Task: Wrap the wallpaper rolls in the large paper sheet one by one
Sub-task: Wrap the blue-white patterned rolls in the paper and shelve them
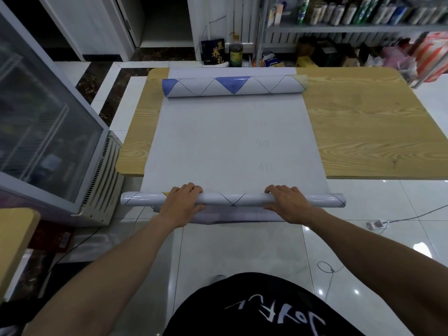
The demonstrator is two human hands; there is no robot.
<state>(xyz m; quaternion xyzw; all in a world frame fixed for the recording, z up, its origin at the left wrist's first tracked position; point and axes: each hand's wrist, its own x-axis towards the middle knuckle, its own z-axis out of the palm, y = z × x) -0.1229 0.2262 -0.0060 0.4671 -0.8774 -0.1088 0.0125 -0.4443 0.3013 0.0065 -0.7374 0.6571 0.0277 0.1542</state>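
Observation:
A large pale sheet of paper (230, 141) lies lengthwise on the wooden table (363, 132) and hangs over its near edge. A thin white wallpaper roll (232, 199) with dark line markings lies crosswise on the sheet's near end, past the table edge. My left hand (181, 201) grips the roll left of its middle. On the right part of the same roll sits my right hand (288, 202), fingers over the top. A thicker roll (234, 86) with blue triangles rests on the sheet's far end.
A glass-fronted freezer (48, 132) stands close at the left. Shelves with bottles (351, 13) and bags line the far wall. A cable and a power strip (375, 224) lie on the tiled floor at the right. A second wooden tabletop corner (14, 229) shows at the left edge.

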